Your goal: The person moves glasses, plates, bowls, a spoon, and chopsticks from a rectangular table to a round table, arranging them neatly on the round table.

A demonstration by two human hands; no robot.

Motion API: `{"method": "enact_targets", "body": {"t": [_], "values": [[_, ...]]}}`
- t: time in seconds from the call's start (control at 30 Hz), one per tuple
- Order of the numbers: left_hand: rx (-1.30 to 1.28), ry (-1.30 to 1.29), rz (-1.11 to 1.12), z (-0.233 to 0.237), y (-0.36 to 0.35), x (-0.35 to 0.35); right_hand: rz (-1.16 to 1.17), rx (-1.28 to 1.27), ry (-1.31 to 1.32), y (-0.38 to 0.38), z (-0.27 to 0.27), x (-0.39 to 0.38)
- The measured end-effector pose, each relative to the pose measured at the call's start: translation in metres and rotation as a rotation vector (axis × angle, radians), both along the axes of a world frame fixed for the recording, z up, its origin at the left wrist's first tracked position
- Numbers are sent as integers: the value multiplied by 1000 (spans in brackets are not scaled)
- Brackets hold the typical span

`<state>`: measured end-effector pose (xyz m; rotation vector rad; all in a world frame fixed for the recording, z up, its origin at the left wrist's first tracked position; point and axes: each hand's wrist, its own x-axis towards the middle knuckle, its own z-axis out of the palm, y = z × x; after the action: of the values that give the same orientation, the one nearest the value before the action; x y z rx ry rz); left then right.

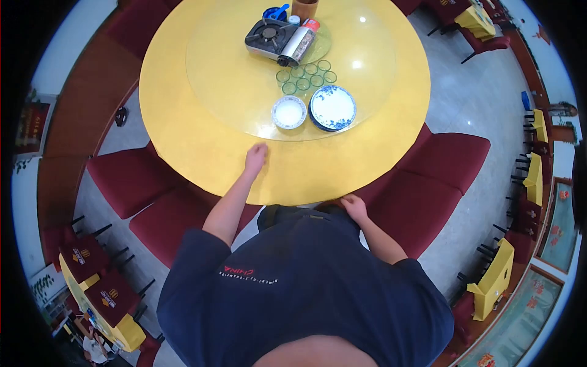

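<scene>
My left hand (pixel 257 159) is over the yellow tablecloth, just short of the glass turntable (pixel 229 110). Its fingers are curled in and no object shows in them. My right hand (pixel 353 206) is low at the near table edge, beside my body; its fingertips are partly hidden. Closest on the turntable are a white bowl (pixel 288 112) with a patterned rim and a stack of blue-and-white plates (pixel 332 108). Behind them stand several green-tinted glasses (pixel 304 76) and a portable gas stove (pixel 282 41).
A blue bowl with a blue spoon (pixel 280 11) and a brown container (pixel 304 8) stand past the stove. Dark red chairs (pixel 422 202) flank me at the round table (pixel 174 122). Further tables with yellow cloths (pixel 493 280) line the room. Another person (pixel 95 347) is at the lower left.
</scene>
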<state>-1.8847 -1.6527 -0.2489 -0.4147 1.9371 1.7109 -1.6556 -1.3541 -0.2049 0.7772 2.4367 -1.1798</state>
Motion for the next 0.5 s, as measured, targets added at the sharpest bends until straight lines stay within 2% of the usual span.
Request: {"method": "enact_targets", "body": {"t": [0.03, 0.1, 0.13, 0.2, 0.23, 0.3, 0.37, 0.43, 0.47, 0.5], "values": [[-115, 52, -87, 12, -8, 21, -33, 59, -42, 12, -8, 25], [-362, 230, -341, -31, -35, 62, -66, 112, -308, 37, -32, 70], [-481, 207, -473, -11, -40, 84, -100, 88, -484, 44, -37, 85], [-480, 362, -492, 15, -46, 125, -181, 22, -428, 46, -53, 112], [-526, 403, -490, 10, -49, 139, -228, -33, -390, 49, -59, 129], [-846, 318, -568, 31, -32, 148, -506, -318, -177, 33, -41, 145], [-1017, 223, -575, 7, -19, 141, -657, -507, 98, 18, -12, 178], [-1078, 260, -993, 46, 12, 154, -549, -415, 124, 16, -5, 235], [-1186, 337, -1364, 93, 43, 167, -544, -311, 130, 21, -6, 269], [-1200, 273, -1528, 55, 50, 159, -538, -212, 131, 18, -12, 303]]}}
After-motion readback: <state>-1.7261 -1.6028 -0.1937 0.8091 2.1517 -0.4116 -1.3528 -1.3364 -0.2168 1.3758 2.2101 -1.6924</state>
